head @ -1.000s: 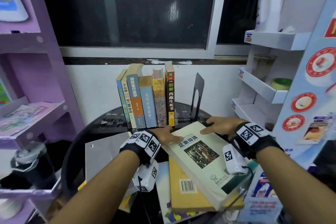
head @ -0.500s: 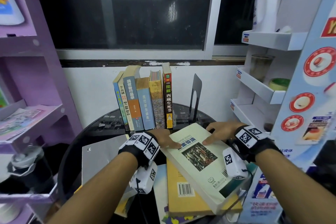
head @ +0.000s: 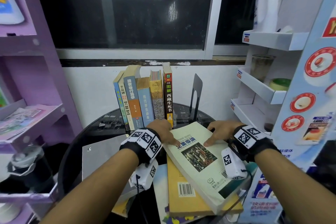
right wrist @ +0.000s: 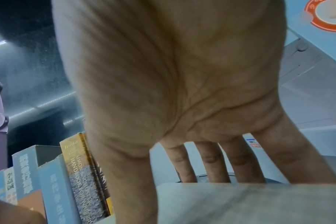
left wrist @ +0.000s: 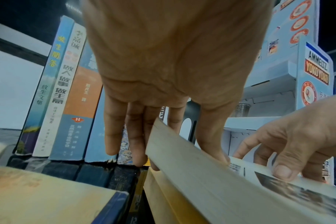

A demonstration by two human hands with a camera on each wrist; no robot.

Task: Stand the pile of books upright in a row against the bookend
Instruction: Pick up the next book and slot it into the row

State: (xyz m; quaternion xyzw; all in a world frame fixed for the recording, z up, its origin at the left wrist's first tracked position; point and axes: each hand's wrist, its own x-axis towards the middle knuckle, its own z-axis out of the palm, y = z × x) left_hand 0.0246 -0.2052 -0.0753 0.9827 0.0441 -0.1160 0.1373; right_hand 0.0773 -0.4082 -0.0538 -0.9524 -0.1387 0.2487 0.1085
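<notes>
Both hands clasp the far end of the cream book point(head: 198, 158) topping the near pile: left hand point(head: 161, 132) and right hand point(head: 221, 131) equally close; its long axis points toward the gap left of the bookend point(head: 195, 94)

Both your hands grip the far end of the top book.
Your left hand point(head: 162, 131) lays its thumb on the cover, fingers point(left wrist: 134, 136) under the left edge; your right hand point(head: 221, 131) mirrors it, fingers point(right wrist: 209, 160) curled over the far edge.
</notes>
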